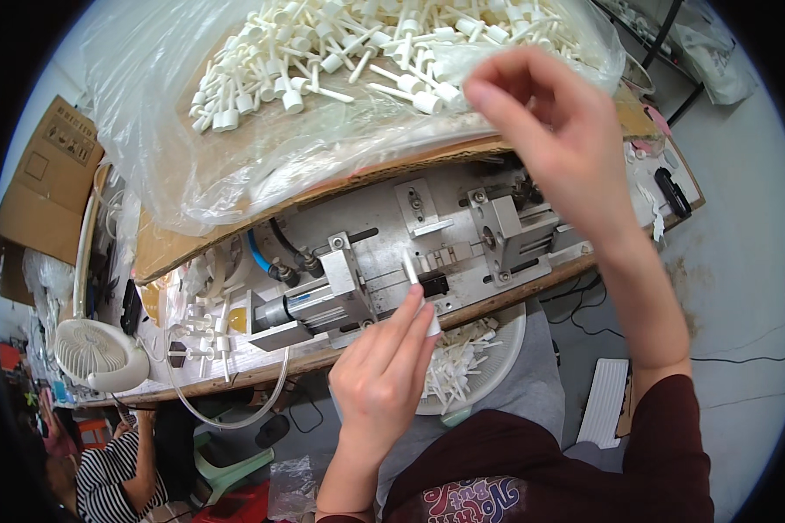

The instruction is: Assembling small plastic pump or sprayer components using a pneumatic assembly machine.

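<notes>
Above the metal clamping fixture [436, 257], my left hand [379, 379] is closed on a white plastic stick with a cap [410, 267]. Its thin stem points away toward the fixture, and the white cap end shows beside my fingers. My right hand [558, 126] is raised at the near right edge of a heap of similar white capped sticks [296, 52]. Its thumb and fingers curl together in a pinch; whatever may be between the fingertips is hidden. The heap lies on clear plastic sheeting over a cardboard sheet [170, 248].
A round basket [516, 349] of white plastic pieces rests at my lap. Pneumatic cylinders [323, 301] flank the fixture, with a blue hose [257, 251] at left. A small white fan [100, 356] is on the left. Another person [118, 471] sits at lower left.
</notes>
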Action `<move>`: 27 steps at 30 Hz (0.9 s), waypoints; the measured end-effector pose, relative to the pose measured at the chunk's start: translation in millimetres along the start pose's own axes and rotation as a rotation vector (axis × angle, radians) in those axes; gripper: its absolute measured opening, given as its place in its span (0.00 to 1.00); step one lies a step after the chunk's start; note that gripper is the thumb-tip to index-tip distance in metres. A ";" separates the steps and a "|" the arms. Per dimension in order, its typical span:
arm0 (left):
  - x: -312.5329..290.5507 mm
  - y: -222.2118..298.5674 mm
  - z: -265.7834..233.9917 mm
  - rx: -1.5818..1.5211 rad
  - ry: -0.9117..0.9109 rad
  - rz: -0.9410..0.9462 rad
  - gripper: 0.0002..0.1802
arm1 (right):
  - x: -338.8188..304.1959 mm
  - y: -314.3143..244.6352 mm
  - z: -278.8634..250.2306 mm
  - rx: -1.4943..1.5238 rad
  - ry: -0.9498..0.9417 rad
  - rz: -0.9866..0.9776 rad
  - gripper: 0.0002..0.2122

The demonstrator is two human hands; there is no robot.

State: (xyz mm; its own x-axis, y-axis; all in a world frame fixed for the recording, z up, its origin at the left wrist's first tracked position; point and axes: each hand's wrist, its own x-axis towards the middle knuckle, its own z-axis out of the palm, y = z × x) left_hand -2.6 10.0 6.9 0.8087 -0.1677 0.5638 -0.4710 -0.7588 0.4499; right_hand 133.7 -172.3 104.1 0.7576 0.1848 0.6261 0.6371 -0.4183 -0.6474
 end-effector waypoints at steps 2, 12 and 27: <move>4.0 -1.6 5.4 0.041 -0.020 0.040 0.16 | 34.9 4.0 2.5 -0.198 0.001 -0.098 0.11; 11.4 -1.0 13.8 0.123 -0.125 0.059 0.15 | 114.5 21.4 40.2 -0.847 -0.677 0.087 0.24; -6.8 -12.9 40.0 0.158 0.000 0.116 0.14 | 101.4 110.6 33.9 -0.477 -0.438 -0.196 0.12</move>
State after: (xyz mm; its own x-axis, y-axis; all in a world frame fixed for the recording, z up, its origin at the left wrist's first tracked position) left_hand 12.2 -4.3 -30.5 0.7520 -0.2599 0.6057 -0.4999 -0.8239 0.2671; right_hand 285.9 -169.7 81.3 0.6861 0.5989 0.4129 0.7122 -0.6686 -0.2137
